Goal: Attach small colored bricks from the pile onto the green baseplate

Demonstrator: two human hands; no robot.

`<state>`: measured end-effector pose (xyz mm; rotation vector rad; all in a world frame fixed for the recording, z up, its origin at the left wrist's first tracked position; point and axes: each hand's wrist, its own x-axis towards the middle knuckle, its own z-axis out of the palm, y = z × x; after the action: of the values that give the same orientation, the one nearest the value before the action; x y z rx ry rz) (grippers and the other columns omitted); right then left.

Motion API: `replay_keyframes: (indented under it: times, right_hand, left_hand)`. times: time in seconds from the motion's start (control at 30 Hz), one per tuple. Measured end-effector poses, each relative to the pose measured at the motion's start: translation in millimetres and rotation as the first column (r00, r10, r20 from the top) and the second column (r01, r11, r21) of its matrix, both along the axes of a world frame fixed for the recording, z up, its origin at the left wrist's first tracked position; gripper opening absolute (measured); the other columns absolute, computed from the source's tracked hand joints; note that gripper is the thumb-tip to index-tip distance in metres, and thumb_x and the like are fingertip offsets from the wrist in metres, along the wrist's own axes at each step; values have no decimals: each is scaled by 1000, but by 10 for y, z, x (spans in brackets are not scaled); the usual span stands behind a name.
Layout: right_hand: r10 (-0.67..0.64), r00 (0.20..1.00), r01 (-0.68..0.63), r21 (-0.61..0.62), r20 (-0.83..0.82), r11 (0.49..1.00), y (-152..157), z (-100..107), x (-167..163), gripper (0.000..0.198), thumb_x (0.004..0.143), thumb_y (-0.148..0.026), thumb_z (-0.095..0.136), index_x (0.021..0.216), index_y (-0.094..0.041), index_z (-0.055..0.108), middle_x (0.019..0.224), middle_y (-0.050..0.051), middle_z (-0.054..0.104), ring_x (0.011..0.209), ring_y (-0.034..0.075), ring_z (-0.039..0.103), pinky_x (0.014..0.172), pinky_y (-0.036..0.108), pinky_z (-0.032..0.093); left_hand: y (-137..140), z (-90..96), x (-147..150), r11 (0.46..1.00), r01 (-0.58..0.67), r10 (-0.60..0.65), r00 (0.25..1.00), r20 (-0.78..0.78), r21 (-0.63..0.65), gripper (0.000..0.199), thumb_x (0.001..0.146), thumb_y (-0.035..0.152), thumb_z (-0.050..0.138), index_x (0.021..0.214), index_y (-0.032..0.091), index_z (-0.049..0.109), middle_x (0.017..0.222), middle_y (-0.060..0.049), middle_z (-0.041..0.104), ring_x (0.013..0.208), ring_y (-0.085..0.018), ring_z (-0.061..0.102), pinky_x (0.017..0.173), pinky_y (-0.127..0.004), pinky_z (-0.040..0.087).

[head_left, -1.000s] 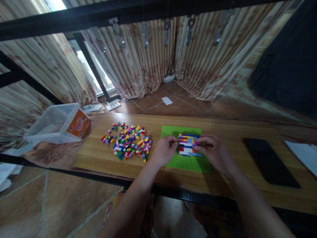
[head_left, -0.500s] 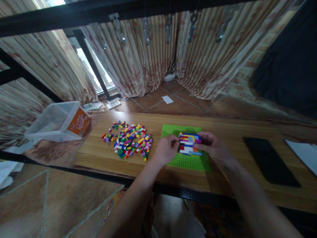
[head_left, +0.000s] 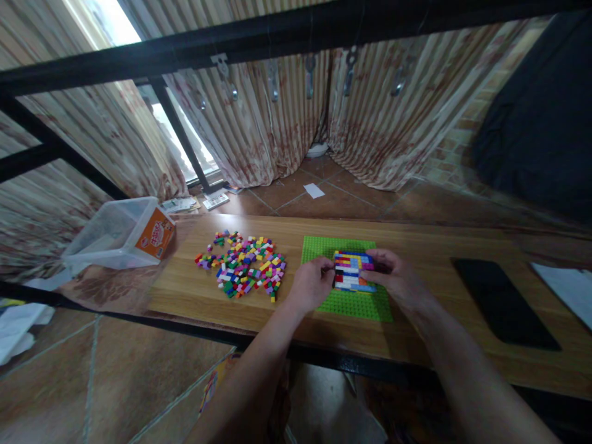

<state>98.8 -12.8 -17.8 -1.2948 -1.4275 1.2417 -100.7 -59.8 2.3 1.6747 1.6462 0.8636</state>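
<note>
A block of many-coloured toy bricks [head_left: 350, 271] sits over the green studded baseplate [head_left: 356, 310]; whether it is attached or held just above cannot be made out. At its left edge my left hand [head_left: 313, 282] is closed, thumb and fingertips pinching the side. My right hand [head_left: 393, 271] grips the opposite side, its thumb over the block's right part and its fingers round the far corner. The fingertips of both hands are partly hidden by the bricks.
A heap of loose toy bricks [head_left: 247, 264] spreads left of the baseplate on the wooden table [head_left: 185, 293]. A clear plastic bin [head_left: 111, 237] with an orange label stands at far left. To the right lie a dark flat phone-shaped slab [head_left: 504, 302] and white paper [head_left: 567, 283].
The camera view has tilted slightly, so the scene sits a little lower. Both hands keep their hold on the brick block, with hardly any movement.
</note>
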Motion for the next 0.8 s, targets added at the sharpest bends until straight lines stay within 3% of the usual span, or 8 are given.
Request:
replay_keyframes:
  times: [0.13,0.27,0.4,0.5,0.57,0.67,0.73,0.8]
  right_hand:
    - [-13,999,12,-24,-45,1000,-10,110,46,49,59,-39,84,103,-23,68,103,6,74,94,25,69,90,48,54]
    - [-244,969,246,70,-35,967,-31,263,39,34,65,-41,78,93,-24,71,95,6,74,92,25,68,90,48,53]
    - [-301,953,293,138,43,946,-155,347,-158,29,73,-43,72,93,-22,72,89,5,73,82,22,68,81,42,55]
    - [-138,975,95,234,175,968,-346,356,-429,25,81,-44,66,93,-23,71,92,5,72,79,21,67,74,38,54]
    - [23,969,-111,348,246,931,-497,340,-635,20,86,-41,61,91,-24,70,96,4,71,85,20,66,77,35,53]
    - [223,884,-389,383,411,838,-701,271,-938,16,91,-32,54,91,-23,68,92,4,70,87,20,65,79,34,50]
    - [273,831,-475,364,485,801,-796,197,-1115,16,92,-29,53,90,-23,67,90,4,69,86,20,64,79,35,49]
    - [275,793,-504,331,544,798,-854,122,-1260,14,91,-28,54,88,-22,66,87,4,68,85,20,62,79,35,47]
  left_hand:
    - [-2,40,-95,999,-22,21,998,57,25,18,84,14,52,89,18,69,79,-1,71,70,-14,62,67,-24,47]
    - [72,53,-310,989,-128,110,970,216,71,16,82,13,53,85,16,68,76,-2,68,71,-13,62,68,-23,48]
    - [129,129,-621,927,-365,281,833,476,91,11,78,18,58,83,14,67,75,-1,66,69,-12,61,67,-23,49]
    - [98,228,-860,843,-536,387,664,640,47,13,74,20,62,84,14,66,75,0,65,68,-10,61,67,-23,51]
    - [52,283,-997,797,-603,424,593,685,28,15,72,21,63,85,13,66,74,0,65,66,-9,60,66,-22,50]
    - [-16,324,-1138,755,-656,449,532,718,14,17,71,21,64,85,13,66,73,0,64,63,-8,59,64,-20,48]
    - [-47,329,-1184,744,-668,447,513,732,14,17,69,21,65,84,12,66,72,1,64,62,-7,58,63,-19,48]
    - [-68,330,-1201,744,-668,442,512,736,18,17,69,21,66,83,12,66,71,1,64,61,-7,58,63,-19,47]
